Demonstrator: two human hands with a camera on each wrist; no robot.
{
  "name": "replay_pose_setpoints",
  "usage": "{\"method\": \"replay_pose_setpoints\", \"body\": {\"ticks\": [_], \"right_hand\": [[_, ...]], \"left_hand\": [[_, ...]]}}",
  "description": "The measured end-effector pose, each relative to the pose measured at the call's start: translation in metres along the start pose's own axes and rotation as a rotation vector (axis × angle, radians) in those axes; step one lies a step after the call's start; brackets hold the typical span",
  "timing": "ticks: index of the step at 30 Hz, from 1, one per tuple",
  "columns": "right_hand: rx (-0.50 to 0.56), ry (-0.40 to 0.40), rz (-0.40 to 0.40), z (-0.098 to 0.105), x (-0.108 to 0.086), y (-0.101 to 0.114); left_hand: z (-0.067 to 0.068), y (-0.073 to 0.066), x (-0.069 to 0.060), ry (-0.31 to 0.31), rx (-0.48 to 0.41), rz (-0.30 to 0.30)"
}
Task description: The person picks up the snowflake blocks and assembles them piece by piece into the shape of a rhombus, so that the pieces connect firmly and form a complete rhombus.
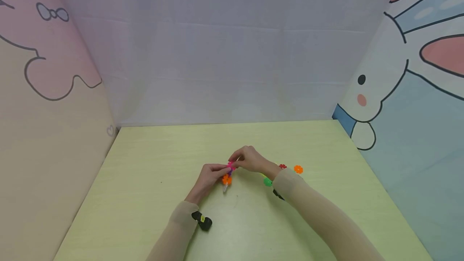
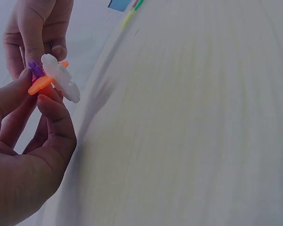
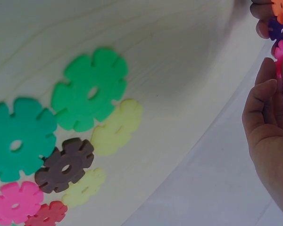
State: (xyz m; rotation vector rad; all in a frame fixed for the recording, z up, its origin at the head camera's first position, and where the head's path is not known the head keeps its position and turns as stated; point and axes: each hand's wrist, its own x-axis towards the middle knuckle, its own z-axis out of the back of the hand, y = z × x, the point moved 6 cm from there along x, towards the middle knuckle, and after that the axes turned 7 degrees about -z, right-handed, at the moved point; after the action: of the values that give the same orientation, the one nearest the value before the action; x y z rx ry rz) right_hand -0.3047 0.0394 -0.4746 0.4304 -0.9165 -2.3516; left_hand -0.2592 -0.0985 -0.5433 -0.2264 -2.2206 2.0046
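Note:
Both hands meet near the middle of the table over a short chain of joined, slotted flower-shaped plastic discs. At one end is a white disc (image 2: 61,77), joined to an orange disc (image 1: 226,179); then come a purple disc (image 3: 282,30) and a pink disc (image 3: 281,51). My left hand (image 1: 208,180) pinches the chain around the purple and orange discs between thumb and fingers. From the other side, my right hand (image 1: 250,159) pinches the pink disc with its fingertips. The fingers partly hide where pink and purple meet.
Loose discs lie on the table (image 1: 152,212) by the right forearm: green (image 3: 89,94), teal (image 3: 19,141), dark brown (image 3: 66,165), yellow (image 3: 117,127), pink (image 3: 16,202) and red (image 3: 47,214). An orange disc (image 1: 298,169) lies farther right. Cloth walls (image 1: 217,71) enclose the table.

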Motion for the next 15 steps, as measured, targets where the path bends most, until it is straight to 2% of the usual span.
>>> {"method": "replay_pose_setpoints", "body": {"ticks": [6,15], "right_hand": [[-0.008,-0.001,0.000,0.0000,-0.0002,-0.0002],[-0.009,-0.013,-0.004,0.0066,-0.0053,-0.0017]], "left_hand": [[-0.0020,-0.0003,-0.0004,0.015,-0.029,-0.009],[-0.0004,0.0013,-0.0004,-0.029,-0.015,0.005]]}}
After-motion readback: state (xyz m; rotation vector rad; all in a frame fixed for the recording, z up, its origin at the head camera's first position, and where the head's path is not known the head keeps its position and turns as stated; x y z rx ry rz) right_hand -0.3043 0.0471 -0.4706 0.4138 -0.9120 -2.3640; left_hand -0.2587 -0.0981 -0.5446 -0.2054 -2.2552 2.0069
